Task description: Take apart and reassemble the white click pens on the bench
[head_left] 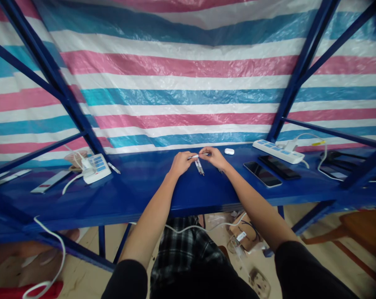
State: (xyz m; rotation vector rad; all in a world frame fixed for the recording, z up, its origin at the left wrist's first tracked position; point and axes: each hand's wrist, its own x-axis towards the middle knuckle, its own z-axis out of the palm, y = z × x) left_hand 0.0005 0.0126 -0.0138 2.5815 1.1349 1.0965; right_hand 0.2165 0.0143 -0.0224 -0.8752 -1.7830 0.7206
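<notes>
Left hand and right hand meet near the middle of a glossy blue-painted table top – both are closed in a pinch on a slim white pen, one at each end, holding it level just above the surface. Directly below the pen, two slim white-and-grey pens lie close together on the table, touching the right hand's side of the gap between the hands – exact contact hard to tell.

Nearby, to the right: a small white oval earbud case, just beyond the right hand; two black smartphones lying side by side; a white power strip with blue switches at the back edge, cable attached. To the left: a second white power strip with white cables, a short white pen just beside it.

Behind the table hangs a pink, white and blue striped tarpaulin, framed by dark blue steel shelf uprights.
</notes>
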